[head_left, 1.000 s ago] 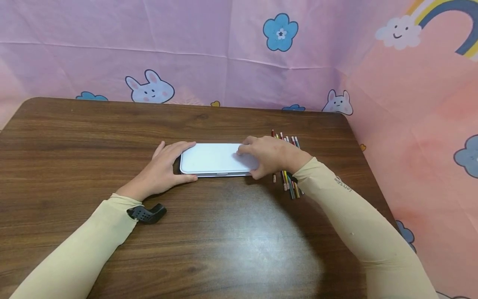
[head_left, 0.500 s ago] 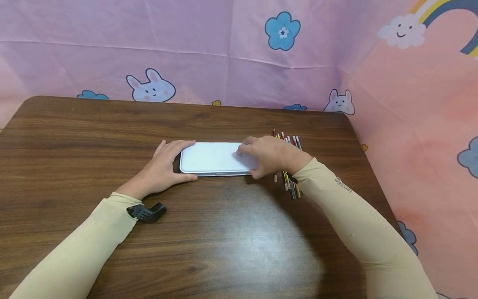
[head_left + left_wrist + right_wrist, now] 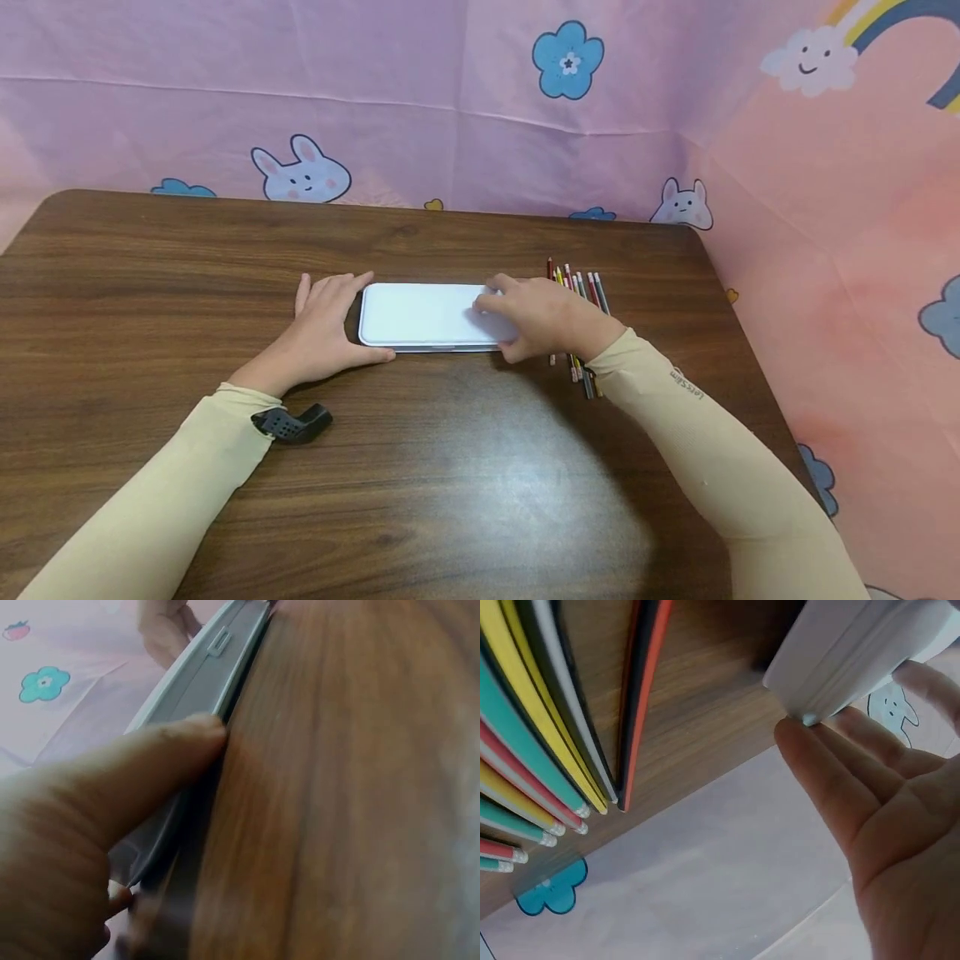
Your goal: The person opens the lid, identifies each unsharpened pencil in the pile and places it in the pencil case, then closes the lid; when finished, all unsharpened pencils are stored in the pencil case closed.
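Observation:
A flat white pencil case [image 3: 423,315] with rounded corners lies closed on the brown table. A small clasp [image 3: 219,642] shows on its front side in the left wrist view. My left hand [image 3: 318,333] is at the case's left end, fingers spread off the far corner, thumb touching the front edge. At the other end, my right hand [image 3: 551,317] holds the case, thumb at the front edge and fingers toward the far side. Several pencils [image 3: 592,287] lie in a loose bunch under and right of the right hand, partly hidden by it.
In the right wrist view, coloured pencils [image 3: 551,742] lie side by side, eraser ends toward the table's far edge. Printed cloth [image 3: 420,108] hangs behind the table [image 3: 420,483] and along its right side. A black band [image 3: 292,423] is on the left wrist.
My left fingers have left the case's far left corner and spread outward, while the thumb stays at the front edge. The right hand keeps its hold.

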Demonstrator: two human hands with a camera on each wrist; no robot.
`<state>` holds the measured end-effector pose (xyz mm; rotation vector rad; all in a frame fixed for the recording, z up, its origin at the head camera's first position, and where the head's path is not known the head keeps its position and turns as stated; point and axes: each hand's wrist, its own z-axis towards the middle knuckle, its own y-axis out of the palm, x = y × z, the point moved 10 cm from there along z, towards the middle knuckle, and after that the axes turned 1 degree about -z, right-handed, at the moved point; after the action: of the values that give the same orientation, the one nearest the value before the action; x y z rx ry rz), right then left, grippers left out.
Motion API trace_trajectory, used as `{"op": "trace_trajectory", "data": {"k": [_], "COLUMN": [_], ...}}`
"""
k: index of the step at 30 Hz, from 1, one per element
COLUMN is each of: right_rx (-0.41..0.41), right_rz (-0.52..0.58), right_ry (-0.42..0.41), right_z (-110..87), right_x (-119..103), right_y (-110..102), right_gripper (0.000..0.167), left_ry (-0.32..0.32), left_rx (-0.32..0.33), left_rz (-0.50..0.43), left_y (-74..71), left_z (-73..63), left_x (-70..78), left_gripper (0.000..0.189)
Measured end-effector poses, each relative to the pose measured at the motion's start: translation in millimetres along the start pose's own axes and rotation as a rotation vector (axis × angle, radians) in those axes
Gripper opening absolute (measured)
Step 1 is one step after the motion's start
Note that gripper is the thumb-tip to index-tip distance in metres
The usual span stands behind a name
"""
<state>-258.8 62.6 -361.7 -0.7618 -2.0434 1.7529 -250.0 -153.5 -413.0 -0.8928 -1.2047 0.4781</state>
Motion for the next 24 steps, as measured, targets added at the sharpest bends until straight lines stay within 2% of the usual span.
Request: {"op": "trace_trajectory", "data": {"k": [3,9,14,24], "right_rx": [0.002,-0.021,-0.023,0.006], "right_rz": [-0.007,0.006,0.015,0.028], "right_ry": [-0.011,-0.019,-0.027,0.013], "right_z": [-0.2,2.1,0.3,-1.2], "right_x": [-0.9,0.8,0.4,-3.6], "right_y": [0.4,-0.2,-0.1,1.6], "right_gripper": [0.062,0.062,0.061,0.057], "left_ry": [0.004,0.009,0.016,0.008], "left_rx": [-0.027,-0.033,-0.036,-0.028], "left_rz": [0.016,-0.006,-0.012,0.004], "left_y": [-0.3,-1.7,-0.2,1.2], "left_z": [-0.6,-0.6,-0.4,-1.6], "left_x": [0.8,1.9,2.1,-1.4], "left_gripper": [0.112,0.101,0.099,0.102]}}
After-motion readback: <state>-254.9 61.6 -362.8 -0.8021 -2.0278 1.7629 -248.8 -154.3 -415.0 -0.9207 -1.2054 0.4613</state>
